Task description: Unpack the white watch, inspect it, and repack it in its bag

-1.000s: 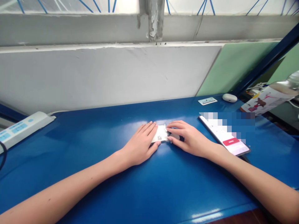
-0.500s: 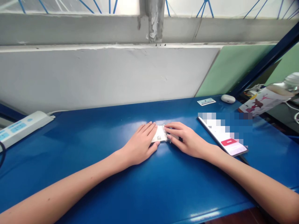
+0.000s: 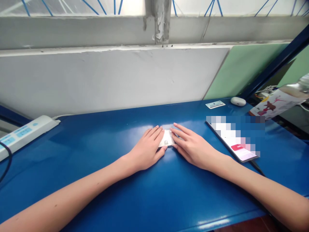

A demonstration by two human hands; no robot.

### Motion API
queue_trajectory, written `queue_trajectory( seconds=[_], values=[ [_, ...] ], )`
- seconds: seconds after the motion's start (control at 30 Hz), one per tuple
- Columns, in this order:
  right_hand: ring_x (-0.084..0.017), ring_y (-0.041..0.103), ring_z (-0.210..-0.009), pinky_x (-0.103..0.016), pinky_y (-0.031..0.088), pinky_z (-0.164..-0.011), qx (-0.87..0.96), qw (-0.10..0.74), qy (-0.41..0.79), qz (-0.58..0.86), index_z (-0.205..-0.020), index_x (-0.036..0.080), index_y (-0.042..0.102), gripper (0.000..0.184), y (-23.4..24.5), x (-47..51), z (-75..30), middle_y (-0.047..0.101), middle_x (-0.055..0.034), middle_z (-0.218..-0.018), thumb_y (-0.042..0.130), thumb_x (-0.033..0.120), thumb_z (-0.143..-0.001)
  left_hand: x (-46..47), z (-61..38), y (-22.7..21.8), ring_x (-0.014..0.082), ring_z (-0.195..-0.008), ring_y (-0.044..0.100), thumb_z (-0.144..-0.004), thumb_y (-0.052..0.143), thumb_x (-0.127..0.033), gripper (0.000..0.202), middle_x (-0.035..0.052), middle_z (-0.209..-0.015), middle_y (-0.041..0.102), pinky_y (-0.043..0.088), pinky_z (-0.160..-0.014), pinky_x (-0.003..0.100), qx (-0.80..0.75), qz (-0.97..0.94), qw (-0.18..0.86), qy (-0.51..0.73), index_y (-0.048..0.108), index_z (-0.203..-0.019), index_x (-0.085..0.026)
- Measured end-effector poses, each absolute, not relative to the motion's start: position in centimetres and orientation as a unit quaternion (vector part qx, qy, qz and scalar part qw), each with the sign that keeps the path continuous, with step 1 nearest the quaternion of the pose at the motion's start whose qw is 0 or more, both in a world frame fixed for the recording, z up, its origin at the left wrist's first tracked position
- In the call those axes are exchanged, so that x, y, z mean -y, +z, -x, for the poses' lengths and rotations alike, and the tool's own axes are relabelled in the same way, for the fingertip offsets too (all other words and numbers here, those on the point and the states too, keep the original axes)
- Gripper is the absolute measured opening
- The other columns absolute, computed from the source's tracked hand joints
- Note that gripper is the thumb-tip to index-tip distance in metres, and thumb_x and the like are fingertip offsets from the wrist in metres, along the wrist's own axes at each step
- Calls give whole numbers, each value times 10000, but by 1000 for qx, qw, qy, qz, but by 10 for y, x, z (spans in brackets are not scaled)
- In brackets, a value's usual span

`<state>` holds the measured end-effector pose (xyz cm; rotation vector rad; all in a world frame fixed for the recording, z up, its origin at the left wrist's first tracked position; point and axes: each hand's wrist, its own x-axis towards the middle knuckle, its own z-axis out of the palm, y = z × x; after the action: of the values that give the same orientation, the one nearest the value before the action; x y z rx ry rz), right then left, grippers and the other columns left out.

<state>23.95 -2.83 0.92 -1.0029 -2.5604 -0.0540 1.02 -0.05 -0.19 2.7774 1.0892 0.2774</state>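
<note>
A small flat white rectangle (image 3: 166, 139) with a grey mark lies on the blue table between my hands; I cannot tell its kind. My left hand (image 3: 147, 146) rests flat over its left part, fingers stretched out and the thumb along the near edge. At the right edge is my right hand (image 3: 190, 143), its fingers spread and the tips at or just over the edge. Whether those fingertips press on it is hard to see. The left part of the white rectangle is hidden under my left hand.
A phone (image 3: 231, 141), partly blurred out, lies right of my right hand with a cable. Behind it are a card (image 3: 215, 104) and a white earbud case (image 3: 238, 101). A bottle (image 3: 277, 101) leans at the far right. A power strip (image 3: 29, 133) sits at the left.
My right hand's fingers have spread and straightened, the index finger lifting away from the white rectangle. The left hand stays flat on it. The view has shifted slightly.
</note>
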Motion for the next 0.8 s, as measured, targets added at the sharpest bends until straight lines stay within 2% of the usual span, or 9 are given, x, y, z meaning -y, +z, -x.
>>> queue_trajectory(
  seconds=[0.13,0.27,0.43,0.57,0.63,0.8],
  values=[
    [-372,483,-1366,-522,462,-1113,915,186,-15,359,-1284,1,613,387,11,28,-238,610,-248,-1357,433,183,-993,1,-10,-3,321,-1467,328,-1027,347,-436,567,216,-1543,408,275,-1186,503,-360,-923,80,109,395,-1465,-79],
    [-343,383,-1439,-526,427,-1136,902,191,65,382,-1265,82,645,365,16,24,-242,584,-191,-1414,442,229,-1000,1,-11,-3,323,-1471,320,-1025,341,-439,582,222,-1548,395,260,-1192,495,-363,-922,80,105,395,-1465,-62],
    [-333,316,-1469,-552,428,-1120,881,186,153,407,-1229,133,675,348,21,23,-245,549,-174,-1453,450,270,-1002,0,-11,-3,329,-1476,305,-1027,313,-437,588,227,-1556,379,260,-1187,503,-360,-925,81,92,385,-1467,-53],
    [-373,340,-1455,-572,419,-1120,893,183,96,399,-1291,74,622,397,19,28,-237,521,-235,-1460,516,276,-966,0,-11,-4,330,-1479,299,-1022,335,-438,591,226,-1551,388,255,-1187,515,-355,-926,84,95,361,-1480,-66],
    [-379,357,-1446,-572,407,-1131,900,189,56,389,-1267,43,630,388,17,29,-233,553,-259,-1419,511,248,-960,0,-11,-4,333,-1479,297,-1021,340,-434,593,227,-1555,381,249,-1191,514,-356,-926,84,95,355,-1483,-62],
    [-349,403,-1428,-557,404,-1138,890,217,84,392,-1172,98,695,339,17,21,-238,630,-206,-1341,464,264,-989,-1,-10,-4,337,-1475,303,-1021,348,-455,612,238,-1559,367,249,-1196,511,-358,-925,86,98,362,-1476,-45]
  ],
)
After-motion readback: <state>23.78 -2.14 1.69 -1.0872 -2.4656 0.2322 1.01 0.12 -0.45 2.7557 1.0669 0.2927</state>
